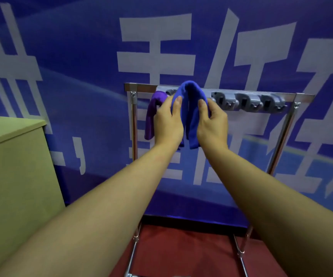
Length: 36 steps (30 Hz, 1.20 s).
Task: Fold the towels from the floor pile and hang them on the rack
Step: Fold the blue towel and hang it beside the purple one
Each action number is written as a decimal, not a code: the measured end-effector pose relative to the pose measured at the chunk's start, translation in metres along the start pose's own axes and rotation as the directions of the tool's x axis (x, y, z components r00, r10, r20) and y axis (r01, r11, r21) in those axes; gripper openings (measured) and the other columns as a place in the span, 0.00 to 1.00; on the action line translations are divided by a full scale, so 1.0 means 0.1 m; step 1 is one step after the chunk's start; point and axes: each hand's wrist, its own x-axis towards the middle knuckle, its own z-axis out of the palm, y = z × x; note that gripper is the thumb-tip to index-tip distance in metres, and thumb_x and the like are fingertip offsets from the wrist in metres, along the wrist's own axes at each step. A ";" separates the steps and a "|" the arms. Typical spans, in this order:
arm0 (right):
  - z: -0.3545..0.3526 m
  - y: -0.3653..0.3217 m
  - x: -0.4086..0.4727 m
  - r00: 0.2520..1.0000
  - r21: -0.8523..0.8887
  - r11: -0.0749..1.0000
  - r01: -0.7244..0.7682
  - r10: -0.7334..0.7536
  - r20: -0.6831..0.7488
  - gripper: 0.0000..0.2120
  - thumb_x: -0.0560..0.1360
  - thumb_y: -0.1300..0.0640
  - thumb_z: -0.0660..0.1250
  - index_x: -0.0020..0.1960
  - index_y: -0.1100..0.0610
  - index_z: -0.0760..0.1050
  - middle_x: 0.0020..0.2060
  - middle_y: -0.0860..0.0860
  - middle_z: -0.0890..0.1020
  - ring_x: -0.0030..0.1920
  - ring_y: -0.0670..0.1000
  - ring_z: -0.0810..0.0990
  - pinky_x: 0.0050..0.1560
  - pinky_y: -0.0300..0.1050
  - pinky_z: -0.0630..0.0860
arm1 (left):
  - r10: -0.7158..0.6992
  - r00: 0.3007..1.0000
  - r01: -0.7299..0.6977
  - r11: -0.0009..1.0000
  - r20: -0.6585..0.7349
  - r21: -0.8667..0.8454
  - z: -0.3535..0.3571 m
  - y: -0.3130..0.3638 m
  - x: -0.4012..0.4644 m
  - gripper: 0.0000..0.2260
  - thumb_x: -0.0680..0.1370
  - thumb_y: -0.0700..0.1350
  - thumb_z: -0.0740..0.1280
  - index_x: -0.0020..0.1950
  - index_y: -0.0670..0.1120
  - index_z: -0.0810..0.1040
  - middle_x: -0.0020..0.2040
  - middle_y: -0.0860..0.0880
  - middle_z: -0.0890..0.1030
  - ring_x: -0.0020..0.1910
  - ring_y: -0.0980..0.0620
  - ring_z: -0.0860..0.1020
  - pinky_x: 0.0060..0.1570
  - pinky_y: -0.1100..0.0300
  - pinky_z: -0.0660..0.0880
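A folded blue towel [189, 108] is draped over the top of a chrome rack [287, 124], its two ends hanging down. My left hand [167, 120] pinches its left side between thumb and fingers. My right hand [211, 120] pinches its right side the same way. A purple towel [151, 116] hangs on the rack just to the left, partly hidden behind my left hand. No floor pile is in view.
A grey strip of hooks [249, 102] runs along the rack's top bar, bare to the right of the blue towel. A blue banner with white characters [81, 56] hangs behind. A beige cabinet [13, 156] stands at the left. Red floor [181, 252] lies below.
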 end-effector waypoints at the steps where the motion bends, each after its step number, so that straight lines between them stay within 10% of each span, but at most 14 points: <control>1: 0.04 0.03 0.11 1.000 -0.011 1.000 0.006 -0.006 -0.006 0.11 0.85 0.51 0.59 0.50 0.52 0.78 0.33 0.43 0.77 0.31 0.39 0.73 0.32 0.31 0.68 | 0.015 1.000 -0.015 1.000 -0.018 0.017 0.04 -0.02 0.11 0.14 0.85 0.53 0.58 0.57 0.48 0.80 0.37 0.52 0.79 0.32 0.56 0.74 0.34 0.56 0.72; 8: 0.23 0.24 0.58 0.997 -0.081 0.995 0.059 -0.064 -0.053 0.14 0.85 0.52 0.58 0.63 0.49 0.80 0.45 0.48 0.83 0.40 0.43 0.78 0.38 0.31 0.72 | 0.109 0.992 -0.100 0.986 -0.064 0.132 0.23 -0.22 0.59 0.16 0.86 0.51 0.57 0.69 0.51 0.77 0.56 0.51 0.84 0.48 0.58 0.79 0.38 0.75 0.72; 13: 0.33 0.44 0.65 0.998 -0.157 0.986 0.060 -0.063 -0.015 0.13 0.85 0.52 0.57 0.59 0.52 0.80 0.36 0.44 0.78 0.36 0.44 0.75 0.38 0.41 0.73 | 0.191 0.976 -0.157 0.950 -0.104 0.270 0.20 -0.48 0.73 0.16 0.86 0.51 0.56 0.71 0.51 0.75 0.52 0.49 0.84 0.46 0.53 0.81 0.38 0.64 0.76; 21: 0.38 0.58 0.58 0.998 -0.206 0.977 0.054 -0.044 0.049 0.15 0.85 0.52 0.57 0.66 0.48 0.78 0.44 0.45 0.82 0.41 0.43 0.77 0.36 0.28 0.68 | 0.209 0.963 -0.155 0.946 -0.170 0.286 0.10 -0.62 0.67 0.16 0.86 0.48 0.58 0.71 0.49 0.76 0.57 0.46 0.84 0.51 0.51 0.81 0.46 0.63 0.76; 27: 0.41 0.48 0.67 0.998 -0.181 0.981 0.063 -0.066 -0.010 0.14 0.85 0.52 0.57 0.61 0.51 0.80 0.38 0.44 0.80 0.37 0.43 0.76 0.38 0.37 0.70 | 0.330 0.936 -0.267 0.893 -0.125 0.363 -0.02 -0.43 0.75 0.07 0.84 0.38 0.58 0.59 0.44 0.74 0.44 0.52 0.77 0.35 0.58 0.74 0.31 0.63 0.70; 36: 0.34 0.46 0.65 0.999 -0.238 0.971 0.023 -0.031 -0.033 0.15 0.85 0.53 0.56 0.61 0.51 0.80 0.35 0.40 0.73 0.38 0.47 0.74 0.38 0.44 0.68 | 0.234 0.966 -0.257 0.879 0.106 0.401 0.11 -0.46 0.72 0.14 0.85 0.40 0.57 0.67 0.47 0.77 0.61 0.46 0.82 0.57 0.47 0.80 0.54 0.50 0.80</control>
